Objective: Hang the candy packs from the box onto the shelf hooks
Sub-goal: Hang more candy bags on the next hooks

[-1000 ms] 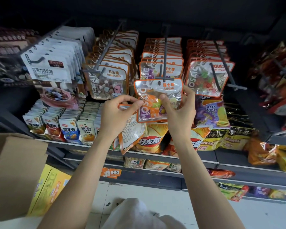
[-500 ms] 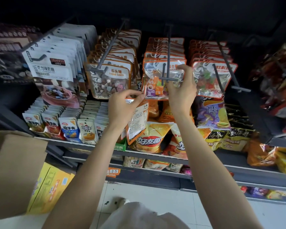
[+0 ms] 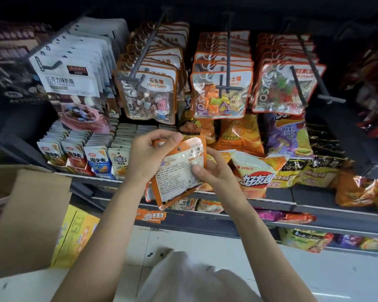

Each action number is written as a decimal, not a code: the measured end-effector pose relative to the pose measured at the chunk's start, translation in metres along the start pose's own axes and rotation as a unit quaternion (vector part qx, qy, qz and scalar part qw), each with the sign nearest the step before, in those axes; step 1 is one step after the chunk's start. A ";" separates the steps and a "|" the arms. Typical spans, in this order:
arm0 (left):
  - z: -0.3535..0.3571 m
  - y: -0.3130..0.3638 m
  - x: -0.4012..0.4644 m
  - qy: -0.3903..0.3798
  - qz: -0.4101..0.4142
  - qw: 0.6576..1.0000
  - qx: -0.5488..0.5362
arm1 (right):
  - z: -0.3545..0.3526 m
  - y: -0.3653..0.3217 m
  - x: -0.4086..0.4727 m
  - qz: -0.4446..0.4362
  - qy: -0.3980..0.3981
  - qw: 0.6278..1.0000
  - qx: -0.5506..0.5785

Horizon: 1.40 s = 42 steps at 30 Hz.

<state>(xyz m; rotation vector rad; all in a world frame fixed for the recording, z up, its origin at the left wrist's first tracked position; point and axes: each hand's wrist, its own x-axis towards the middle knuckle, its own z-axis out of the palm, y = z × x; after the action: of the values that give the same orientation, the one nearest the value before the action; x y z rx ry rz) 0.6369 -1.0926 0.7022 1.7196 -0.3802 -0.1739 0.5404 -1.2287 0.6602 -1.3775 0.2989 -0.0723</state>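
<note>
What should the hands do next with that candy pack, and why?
Probably lift the candy pack to the stone candy hook. Both the left hand and the right hand hold it back-side up, and its label reads like that row's packs.

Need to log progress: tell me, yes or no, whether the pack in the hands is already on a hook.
No: the candy pack is held by both hands below the hanging rows, clear of every hook.
</note>
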 end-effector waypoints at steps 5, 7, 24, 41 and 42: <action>0.002 -0.001 -0.007 0.001 -0.028 0.997 -0.074 | -0.007 0.001 -0.001 -0.027 0.067 0.997 -0.005; 0.001 -0.002 -0.009 -0.022 -0.045 0.993 -0.108 | -0.012 0.002 -0.002 -0.025 0.108 0.994 0.016; 0.002 -0.008 -0.006 -0.151 -0.093 0.979 -0.100 | -0.042 -0.008 -0.017 -0.049 0.165 0.984 0.051; -0.004 0.037 0.039 -0.094 0.147 0.953 0.249 | -0.087 -0.053 -0.040 -0.126 0.100 0.960 -0.229; 0.000 0.041 0.040 -0.102 0.151 0.951 0.249 | -0.083 -0.056 -0.037 -0.139 0.097 0.952 -0.257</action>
<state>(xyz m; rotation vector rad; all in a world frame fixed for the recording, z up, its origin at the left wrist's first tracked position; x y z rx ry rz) 0.6677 -1.1125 0.7462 2.1161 -0.8942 -0.0295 0.4908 -1.3105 0.7075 -1.9306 0.2982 -0.3878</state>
